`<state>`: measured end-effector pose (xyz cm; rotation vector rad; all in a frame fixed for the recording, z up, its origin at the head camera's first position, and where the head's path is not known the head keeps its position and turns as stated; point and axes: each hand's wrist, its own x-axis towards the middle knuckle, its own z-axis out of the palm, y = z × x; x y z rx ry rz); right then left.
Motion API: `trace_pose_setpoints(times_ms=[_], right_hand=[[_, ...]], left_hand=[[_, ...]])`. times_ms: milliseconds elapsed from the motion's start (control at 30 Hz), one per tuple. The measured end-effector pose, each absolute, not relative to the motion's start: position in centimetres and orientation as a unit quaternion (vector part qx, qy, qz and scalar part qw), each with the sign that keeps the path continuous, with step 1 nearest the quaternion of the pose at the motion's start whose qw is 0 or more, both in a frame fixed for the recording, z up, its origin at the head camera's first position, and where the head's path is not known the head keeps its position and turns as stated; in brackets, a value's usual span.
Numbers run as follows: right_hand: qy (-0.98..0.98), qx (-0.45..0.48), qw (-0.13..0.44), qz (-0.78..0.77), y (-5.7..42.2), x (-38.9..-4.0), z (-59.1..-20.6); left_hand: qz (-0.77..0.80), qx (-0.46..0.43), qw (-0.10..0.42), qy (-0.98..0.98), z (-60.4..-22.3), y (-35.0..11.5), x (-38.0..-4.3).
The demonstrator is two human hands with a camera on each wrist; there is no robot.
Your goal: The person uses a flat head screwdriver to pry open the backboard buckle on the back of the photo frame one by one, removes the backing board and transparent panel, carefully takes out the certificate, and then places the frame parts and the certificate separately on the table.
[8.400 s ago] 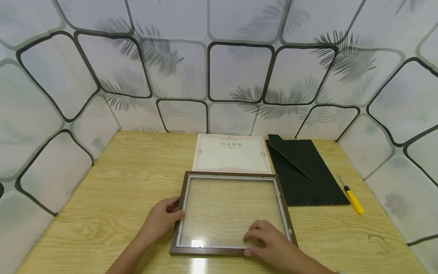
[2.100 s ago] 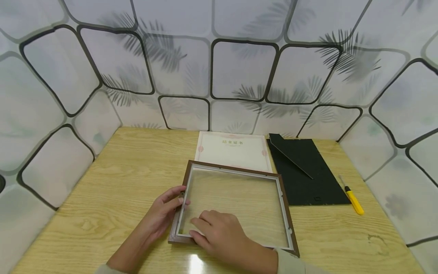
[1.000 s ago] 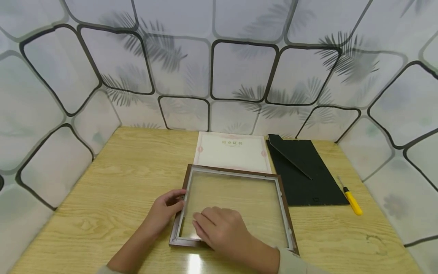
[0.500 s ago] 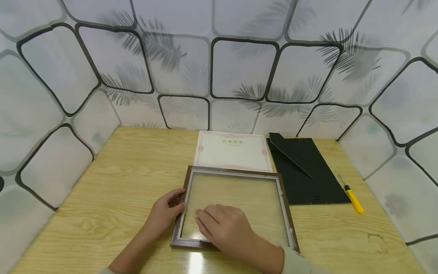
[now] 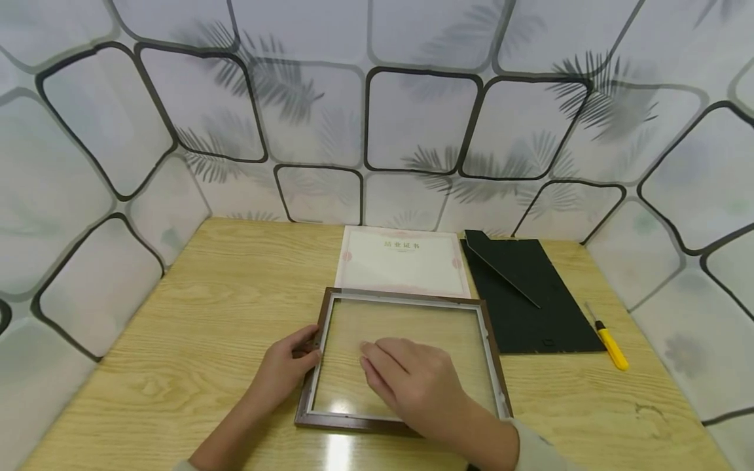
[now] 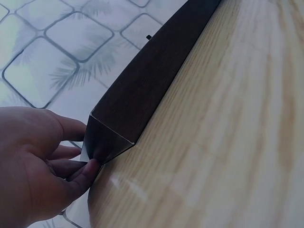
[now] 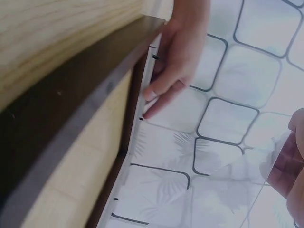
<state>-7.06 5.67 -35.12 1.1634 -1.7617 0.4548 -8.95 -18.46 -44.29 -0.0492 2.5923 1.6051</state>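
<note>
A brown picture frame (image 5: 359, 423) with a silver inner lip lies in front of me on the table. My left hand (image 5: 281, 371) grips its left side, thumb on the inner edge; in the left wrist view the fingers (image 6: 71, 128) hold the frame's dark outer corner. Over the opening, my right hand (image 5: 415, 386) has its fingers bent together. In the right wrist view this hand (image 7: 292, 166) pinches the edge of a clear sheet (image 7: 228, 197), which stands tilted away from the frame. The sheet's outline is hard to make out in the head view.
Behind the frame lies a certificate (image 5: 403, 265) with a pink border. To its right is a black backing board (image 5: 524, 288) with its stand leg. A screwdriver (image 5: 612, 347) with a yellow handle lies at the far right. Patterned walls surround the wooden table (image 5: 177, 327).
My right hand has gone from the frame's near right edge to its near left part, then back rightward and up over the opening. The left hand stays on the frame's left side.
</note>
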Motion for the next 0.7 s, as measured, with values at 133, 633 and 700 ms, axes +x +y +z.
trace_pose_setpoints(times_ms=[133,633,700], right_hand=[[-0.708,0.468,0.485,0.209,6.3,-7.0,-34.2],[-0.686,0.432,0.504,0.298,8.6,-6.5,-31.7],[-0.684,0.425,0.512,0.3,9.1,-6.4,-31.4]], left_hand=[[0.527,-0.018,0.049,0.848,-44.2,-18.5,-8.9],[0.532,-0.015,0.054,0.845,-44.4,-18.5,-8.8],[0.533,-0.015,0.053,0.844,-44.3,-18.5,-8.8]])
